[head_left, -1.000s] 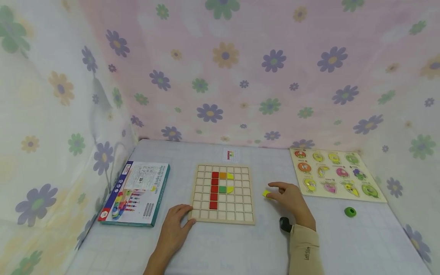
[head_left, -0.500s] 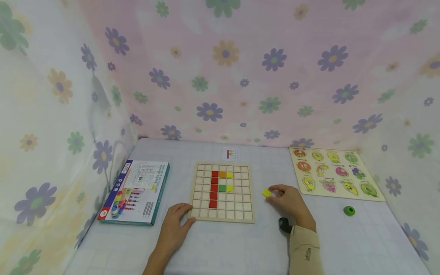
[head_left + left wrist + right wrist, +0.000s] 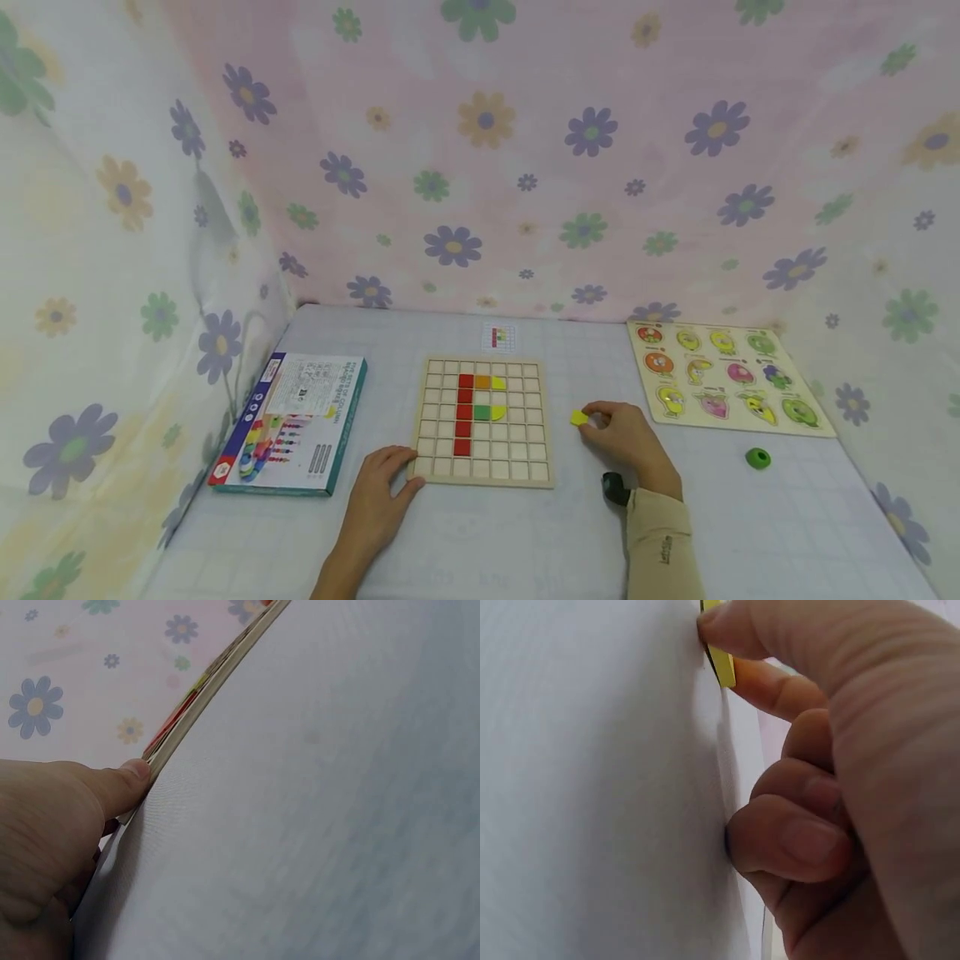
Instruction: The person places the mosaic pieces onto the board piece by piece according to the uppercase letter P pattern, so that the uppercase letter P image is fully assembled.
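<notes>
In the head view a pale wooden grid board (image 3: 483, 422) lies flat on the table. Red square tiles (image 3: 464, 412) form a column in it, with an orange tile (image 3: 482, 382), a green tile (image 3: 482, 412) and two yellow rounded tiles (image 3: 498, 412) to their right. My left hand (image 3: 378, 493) rests at the board's near left corner, fingers at the left edge, thumb on the front edge. To the right of the board, my right hand (image 3: 628, 437) pinches a small yellow tile (image 3: 577, 417) between thumb and index finger. The right wrist view shows this tile (image 3: 721, 664) edge-on, the other fingers curled.
A small pattern card (image 3: 498, 337) lies behind the board. At the left is a boxed toy set (image 3: 292, 425) with a printed sheet on top. A fruit puzzle board (image 3: 727, 379) and a green bead (image 3: 758, 457) are on the right. Flowered cloth surrounds the table.
The yellow tile has turned and shifted slightly in my right fingers, which have moved a little. My left hand has stayed at the board's corner. The tiles in the board are unchanged.
</notes>
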The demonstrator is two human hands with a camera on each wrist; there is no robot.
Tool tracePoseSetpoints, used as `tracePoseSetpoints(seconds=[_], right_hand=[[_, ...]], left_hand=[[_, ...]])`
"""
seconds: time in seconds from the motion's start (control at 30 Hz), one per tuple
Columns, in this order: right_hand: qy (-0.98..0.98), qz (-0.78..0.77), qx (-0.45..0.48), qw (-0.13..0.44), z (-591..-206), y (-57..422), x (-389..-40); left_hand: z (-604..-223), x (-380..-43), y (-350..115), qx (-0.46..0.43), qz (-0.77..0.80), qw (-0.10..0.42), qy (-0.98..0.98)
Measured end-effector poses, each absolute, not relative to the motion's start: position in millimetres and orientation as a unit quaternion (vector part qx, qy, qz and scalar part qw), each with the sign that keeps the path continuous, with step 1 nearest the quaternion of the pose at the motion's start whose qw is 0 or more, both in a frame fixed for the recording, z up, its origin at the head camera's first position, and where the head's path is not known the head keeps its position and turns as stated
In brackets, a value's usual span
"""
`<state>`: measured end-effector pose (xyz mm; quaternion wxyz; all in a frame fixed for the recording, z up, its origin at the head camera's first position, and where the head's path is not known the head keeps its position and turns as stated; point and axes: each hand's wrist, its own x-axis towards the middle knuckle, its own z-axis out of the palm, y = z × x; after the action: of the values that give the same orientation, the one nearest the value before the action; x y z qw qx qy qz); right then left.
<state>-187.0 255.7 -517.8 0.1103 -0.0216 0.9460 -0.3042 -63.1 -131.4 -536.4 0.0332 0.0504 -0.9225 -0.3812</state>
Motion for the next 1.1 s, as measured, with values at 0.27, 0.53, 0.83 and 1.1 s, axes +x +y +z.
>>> tracePoseSetpoints(seconds=[0.27, 0.53, 0.83, 1.1], right_hand=[[0.939, -0.329, -0.022, 0.100, -517.4, 251.3, -190.1], [0.930, -0.352, -0.047, 0.093, -502.2, 231.0, -192.3], [0.919, -0.368, -0.102, 0.095, -489.6, 199.3, -199.8], [0.911, -0.375, -0.137, 0.105, -490.2, 172.4, -209.4]], left_hand=[[-533.6, -64.0, -131.9, 0.043, -0.380, 0.038, -0.923], [-535.7, -63.4, -131.1, 0.043, -0.375, 0.043, -0.925], [-536.2, -62.0, -130.3, 0.047, -0.377, 0.036, -0.925], [-536.9, -63.9, -131.0, 0.045, -0.376, 0.045, -0.924]])
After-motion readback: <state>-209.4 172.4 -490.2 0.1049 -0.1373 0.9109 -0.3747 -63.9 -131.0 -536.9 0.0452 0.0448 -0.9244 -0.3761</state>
